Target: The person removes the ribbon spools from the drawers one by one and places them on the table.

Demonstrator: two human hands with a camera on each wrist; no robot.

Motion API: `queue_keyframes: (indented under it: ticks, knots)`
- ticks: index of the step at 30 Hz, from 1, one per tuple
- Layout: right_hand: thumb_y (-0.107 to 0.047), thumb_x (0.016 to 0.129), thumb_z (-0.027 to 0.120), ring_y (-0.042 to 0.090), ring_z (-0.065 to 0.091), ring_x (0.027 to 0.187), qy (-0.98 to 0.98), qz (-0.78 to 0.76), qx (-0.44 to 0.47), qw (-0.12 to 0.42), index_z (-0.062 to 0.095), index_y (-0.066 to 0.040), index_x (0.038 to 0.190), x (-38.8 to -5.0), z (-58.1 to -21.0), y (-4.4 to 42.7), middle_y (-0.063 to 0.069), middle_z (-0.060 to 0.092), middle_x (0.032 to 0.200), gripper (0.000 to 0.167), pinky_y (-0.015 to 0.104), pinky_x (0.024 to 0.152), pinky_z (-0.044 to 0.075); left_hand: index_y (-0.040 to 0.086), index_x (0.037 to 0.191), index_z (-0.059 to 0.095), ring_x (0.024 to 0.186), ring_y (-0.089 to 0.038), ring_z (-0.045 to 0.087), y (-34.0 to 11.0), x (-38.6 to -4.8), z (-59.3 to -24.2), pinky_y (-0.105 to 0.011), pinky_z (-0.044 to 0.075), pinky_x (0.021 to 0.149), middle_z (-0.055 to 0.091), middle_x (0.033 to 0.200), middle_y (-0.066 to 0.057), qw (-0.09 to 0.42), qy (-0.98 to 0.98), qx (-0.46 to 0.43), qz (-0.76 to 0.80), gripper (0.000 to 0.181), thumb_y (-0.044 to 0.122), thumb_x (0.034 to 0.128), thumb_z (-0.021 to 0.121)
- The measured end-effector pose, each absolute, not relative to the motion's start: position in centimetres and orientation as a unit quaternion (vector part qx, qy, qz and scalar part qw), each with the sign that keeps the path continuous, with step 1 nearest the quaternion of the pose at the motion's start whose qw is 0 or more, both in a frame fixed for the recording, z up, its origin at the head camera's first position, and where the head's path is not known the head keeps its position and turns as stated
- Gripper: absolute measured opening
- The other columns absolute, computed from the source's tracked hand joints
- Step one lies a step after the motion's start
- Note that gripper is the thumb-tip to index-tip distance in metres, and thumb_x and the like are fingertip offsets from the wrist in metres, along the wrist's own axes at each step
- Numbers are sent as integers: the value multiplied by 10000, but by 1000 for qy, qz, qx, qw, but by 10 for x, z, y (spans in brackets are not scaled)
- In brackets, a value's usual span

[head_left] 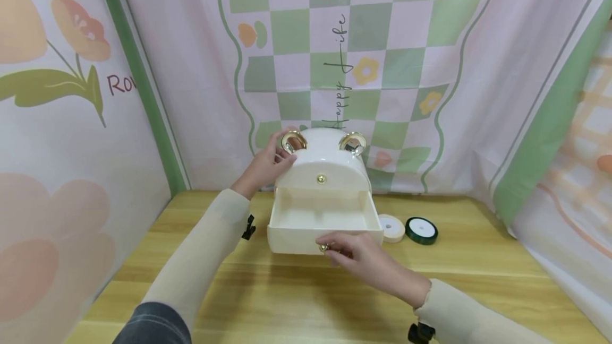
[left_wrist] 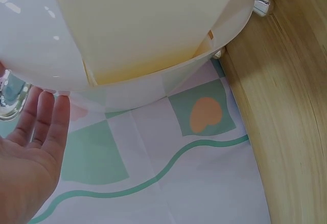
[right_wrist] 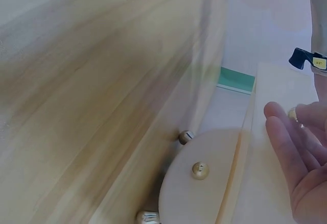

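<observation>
A glossy white rounded drawer box with gold ring-like ears stands on the table. Its white drawer is pulled out, with a bare inside. At the drawer front, my right hand pinches the gold knob between thumb and fingers. My left hand rests on the box's upper left side beside the gold ear. In the left wrist view, the fingers lie nearly straight against the shell. Another gold knob and short gold feet show below the drawer in the right wrist view.
Right of the box lie a cream ribbon roll and a dark green ribbon roll. Printed cloth hangs behind the wooden table and along both sides.
</observation>
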State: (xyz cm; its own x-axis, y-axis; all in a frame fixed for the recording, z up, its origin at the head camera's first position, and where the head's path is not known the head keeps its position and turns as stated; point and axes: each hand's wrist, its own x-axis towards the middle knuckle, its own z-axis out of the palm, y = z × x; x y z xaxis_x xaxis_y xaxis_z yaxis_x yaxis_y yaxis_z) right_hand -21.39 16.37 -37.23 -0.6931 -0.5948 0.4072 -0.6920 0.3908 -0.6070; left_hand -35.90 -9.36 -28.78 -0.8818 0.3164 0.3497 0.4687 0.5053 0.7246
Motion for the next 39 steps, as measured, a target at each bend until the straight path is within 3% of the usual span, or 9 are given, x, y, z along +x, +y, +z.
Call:
queue_keyframes:
  ticks: [4,14,23,32,39]
  knots:
    - [-20,951,674,80,675,731,-829,389,393,82,722,-108,1174,-216,-372,161,-5,740,955,245,233,617,557,348,1578,202,970,-228,620,-93,-359,-287,-384,547,810,628,1085,-68,87,-863,-228,-443,700,325,1013,614]
    - [-33,951,678,48,650,692,-830,383,390,112,728,-108,1145,-233,-373,160,-43,729,891,214,243,607,553,351,1576,205,972,-237,626,-94,-359,-286,-392,554,799,636,1091,-75,87,-862,-228,-444,699,320,1012,616]
    - [-67,964,676,24,651,741,-848,365,362,129,729,-137,1169,-251,-373,158,-50,736,972,223,246,638,553,339,1579,209,978,-252,629,-95,-359,-286,-405,555,808,632,1097,-92,88,-862,-230,-444,701,321,1010,618]
    - [-68,973,663,100,667,688,-847,370,357,134,719,-89,1193,-268,-374,153,17,728,849,227,248,600,544,344,1579,206,967,-249,624,-95,-359,-287,-409,545,818,630,1085,-90,90,-861,-233,-443,714,318,1004,629]
    - [-85,966,679,112,695,732,-858,359,337,147,725,-82,1189,-280,-375,151,30,751,964,227,238,610,546,322,1582,203,968,-260,625,-94,-359,-287,-414,545,819,631,1090,-101,89,-861,-238,-441,711,310,1008,622]
